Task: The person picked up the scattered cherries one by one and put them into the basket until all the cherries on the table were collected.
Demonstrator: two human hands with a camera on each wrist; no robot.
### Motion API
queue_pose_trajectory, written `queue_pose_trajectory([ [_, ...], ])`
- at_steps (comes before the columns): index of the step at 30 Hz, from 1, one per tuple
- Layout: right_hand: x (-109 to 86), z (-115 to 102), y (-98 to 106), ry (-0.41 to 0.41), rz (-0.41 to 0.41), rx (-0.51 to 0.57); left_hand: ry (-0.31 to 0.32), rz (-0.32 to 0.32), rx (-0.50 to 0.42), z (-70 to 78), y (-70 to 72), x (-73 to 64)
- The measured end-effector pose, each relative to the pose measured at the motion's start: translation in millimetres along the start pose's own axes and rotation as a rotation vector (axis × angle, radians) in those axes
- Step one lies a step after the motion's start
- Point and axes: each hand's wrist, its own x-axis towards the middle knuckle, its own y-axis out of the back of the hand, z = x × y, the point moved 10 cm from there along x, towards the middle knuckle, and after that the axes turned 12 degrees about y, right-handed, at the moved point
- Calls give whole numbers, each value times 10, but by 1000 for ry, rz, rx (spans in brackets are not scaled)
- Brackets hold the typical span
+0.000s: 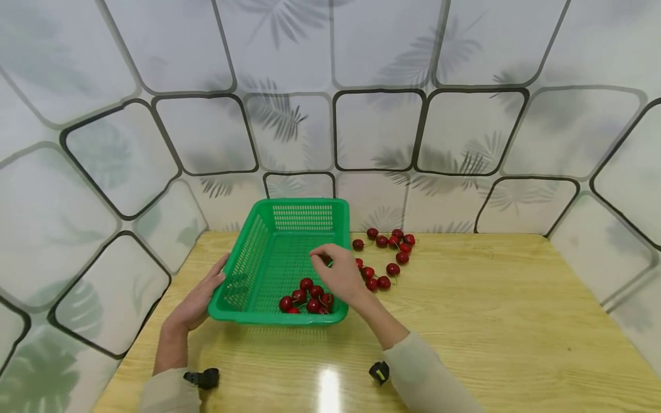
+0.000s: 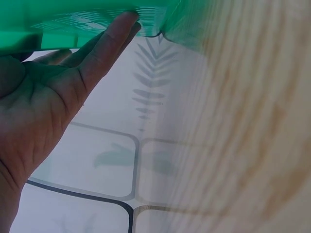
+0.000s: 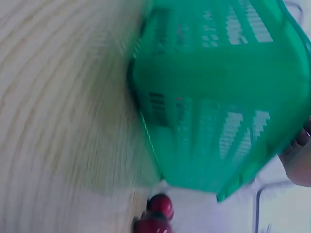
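A green plastic basket (image 1: 279, 317) with slotted walls stands on the table, several dark red cherries (image 1: 313, 305) gathered in its near right corner. My left hand (image 1: 198, 295) rests against the basket's left side. In the left wrist view its fingers (image 2: 109, 48) lie nearly straight along the wall, below the rim. My right hand (image 1: 341, 275) is over the right rim, fingers bent and thumb close to the forefinger. At the right edge of the right wrist view, a dark red cherry (image 3: 303, 138) shows at the fingers, mostly cut off.
More loose cherries (image 1: 393, 269) with stems lie on the wooden table (image 1: 490, 321) right of the basket, some partly behind the right hand. A patterned wall covering (image 1: 379, 132) rises behind the table and along both sides.
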Motion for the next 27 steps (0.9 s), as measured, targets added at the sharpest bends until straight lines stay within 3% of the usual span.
queue_pose_trajectory([
  [5, -128, 251, 463, -135, 159, -9, -16, -20, -3, 42, -16, 6],
  [9, -295, 454, 737, -240, 193, -82, -6, -13, -8, 29, -8, 10],
  [14, -488, 674, 927, -351, 171, -127, 4, -5, -3, -12, -6, 18],
  [19, -586, 751, 1050, -404, 147, -134, -3, -14, -3, -21, -28, 25],
  [23, -654, 813, 1097, -453, 70, -178, -3, -18, -10, -15, -23, 24],
  [27, -712, 905, 1063, -492, -61, -236, -5, -8, 0, 4, -8, 20],
])
